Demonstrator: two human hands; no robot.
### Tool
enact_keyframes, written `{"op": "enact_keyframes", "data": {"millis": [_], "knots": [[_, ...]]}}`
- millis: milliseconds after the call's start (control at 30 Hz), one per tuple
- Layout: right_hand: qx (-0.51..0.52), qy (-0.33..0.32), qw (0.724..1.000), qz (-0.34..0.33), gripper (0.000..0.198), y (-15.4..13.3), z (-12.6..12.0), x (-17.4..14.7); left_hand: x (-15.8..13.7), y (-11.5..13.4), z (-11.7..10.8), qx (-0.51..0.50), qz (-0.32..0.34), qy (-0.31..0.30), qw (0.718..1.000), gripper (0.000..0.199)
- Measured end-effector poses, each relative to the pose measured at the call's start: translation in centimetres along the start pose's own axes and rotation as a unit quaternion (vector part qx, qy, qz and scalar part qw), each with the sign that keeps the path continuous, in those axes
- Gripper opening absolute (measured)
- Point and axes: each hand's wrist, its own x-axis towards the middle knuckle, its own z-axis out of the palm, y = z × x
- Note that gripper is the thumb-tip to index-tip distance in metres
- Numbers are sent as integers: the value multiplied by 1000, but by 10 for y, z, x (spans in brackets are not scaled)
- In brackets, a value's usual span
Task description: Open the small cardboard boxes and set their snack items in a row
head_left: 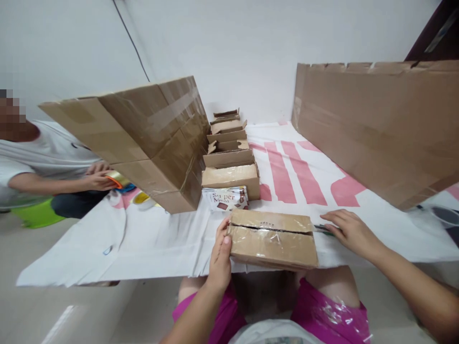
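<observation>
Nearest cam: person's lap, pink shorts (322, 310), knees apart. Small taped box (272, 239) sits at near edge of white sheet (107, 248), partly over the lap, top flaps shut w/ clear tape, dark seam running L-R.

L hand (220, 258): forearm comes up from bottom center, wrist straight, palm pressed vs box's left end, fingers together and wrapped on that side, thumb up on the top corner. Gripping the box.

R hand (349, 229): arm enters from lower right, reaching in toward box's right end, palm down, fingers loosely curled & close together over a thin green tool (324, 229) lying on the sheet just right of the box. Looks like fingertips touch it, but view too small to tell if it's actually grasped.

Mid: printed carton (225, 198) just behind box, then a row of small cardboard boxes (231, 167) going back to the wall. Big taped carton (150, 138) stands left of the row. Large flat cardboard panel (376, 129) leans at right. Sheet has pink print.

Far left: another person sits by the sheet, white sleeve (46, 153), their hands on a yellowish tape roll (118, 180). Green stool (36, 215) beneath them.
</observation>
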Motion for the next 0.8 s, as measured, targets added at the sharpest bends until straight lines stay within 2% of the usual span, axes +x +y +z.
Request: {"op": "enact_keyframes", "data": {"millis": [67, 133, 233, 333, 467, 700, 800], "knots": [[46, 95, 994, -26, 20, -25, -17, 10, -2, 2, 4, 14, -4, 9, 1000, 40], [93, 139, 984, -57, 15, -55, -32, 20, -4, 4, 8, 21, -7, 10, 1000, 40], [125, 122, 977, -123, 15, -96, -44, 34, -7, 4, 11, 27, -6, 6, 1000, 38], [95, 88, 978, -165, 18, -122, -39, 44, -8, 3, 10, 32, 4, -5, 999, 37], [60, 57, 982, -169, 16, -136, -27, 55, -7, 3, 8, 36, 9, -23, 999, 37], [-4, 58, 974, -219, 20, -141, -21, 64, -7, 8, 8, 42, 13, -33, 999, 40], [-20, 60, 976, -210, 21, -142, -19, 67, -7, 7, 8, 38, 12, -33, 999, 39]]}}
